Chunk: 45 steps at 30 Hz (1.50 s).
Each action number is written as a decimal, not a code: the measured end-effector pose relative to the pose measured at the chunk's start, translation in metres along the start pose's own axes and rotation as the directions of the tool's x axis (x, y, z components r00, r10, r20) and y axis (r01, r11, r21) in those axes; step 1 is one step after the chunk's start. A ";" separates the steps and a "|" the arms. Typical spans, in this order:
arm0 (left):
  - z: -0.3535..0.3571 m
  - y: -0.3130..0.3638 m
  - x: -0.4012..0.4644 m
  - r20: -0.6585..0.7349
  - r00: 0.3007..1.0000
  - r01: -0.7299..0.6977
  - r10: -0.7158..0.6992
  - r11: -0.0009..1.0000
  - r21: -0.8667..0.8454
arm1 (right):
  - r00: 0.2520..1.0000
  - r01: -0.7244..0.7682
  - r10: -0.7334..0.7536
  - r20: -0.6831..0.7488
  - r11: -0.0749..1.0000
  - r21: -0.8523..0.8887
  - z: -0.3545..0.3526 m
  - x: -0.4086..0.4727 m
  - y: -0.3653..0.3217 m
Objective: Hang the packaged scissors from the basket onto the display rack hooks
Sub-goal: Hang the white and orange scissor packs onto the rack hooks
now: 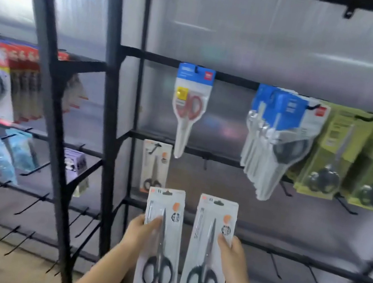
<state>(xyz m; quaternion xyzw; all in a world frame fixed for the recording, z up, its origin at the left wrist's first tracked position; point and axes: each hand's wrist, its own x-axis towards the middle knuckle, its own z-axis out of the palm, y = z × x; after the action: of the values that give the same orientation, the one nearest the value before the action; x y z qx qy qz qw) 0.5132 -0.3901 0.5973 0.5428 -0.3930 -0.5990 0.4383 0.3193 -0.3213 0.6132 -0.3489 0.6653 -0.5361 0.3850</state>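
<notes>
My left hand [140, 232] grips a white card pack of black-handled scissors [161, 243] by its left edge, held upright. My right hand [232, 255] grips a second matching pack [207, 253] by its right edge, side by side with the first. Both packs are below the black display rack [118, 130]. One matching pack [154, 167] hangs on a hook on the rack's lower bar, just above the left-hand pack. A red-handled scissors pack [189, 107] hangs higher up. The basket is out of view.
Several blue-topped scissors packs [276, 141] and green packs [340, 162] hang to the right. Bare black hooks [273, 267] stick out on the lower bars. The left rack section [16, 93] carries other stationery and more bare hooks.
</notes>
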 end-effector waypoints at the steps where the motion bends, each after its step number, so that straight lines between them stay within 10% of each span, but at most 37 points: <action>1: -0.014 0.007 0.004 -0.018 1.000 -0.023 0.023 1.000 -0.018 | 0.999 0.018 -0.018 0.036 1.000 -0.009 0.016 0.002 -0.009; 24: -0.117 0.038 0.021 -0.263 0.961 -0.111 0.085 0.990 -0.085 | 0.941 0.280 -0.244 0.237 0.951 -0.132 0.179 0.069 -0.053; 45: -0.122 0.034 0.058 -0.292 0.956 -0.057 0.026 0.994 -0.095 | 0.959 0.278 -0.254 0.125 0.926 -0.257 0.210 0.151 -0.041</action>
<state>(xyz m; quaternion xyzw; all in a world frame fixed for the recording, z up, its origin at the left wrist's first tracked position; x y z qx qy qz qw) 0.6363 -0.4557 0.5996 0.5933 -0.3046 -0.5228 0.5309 0.4379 -0.5545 0.6058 -0.5090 0.6612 -0.4709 0.2865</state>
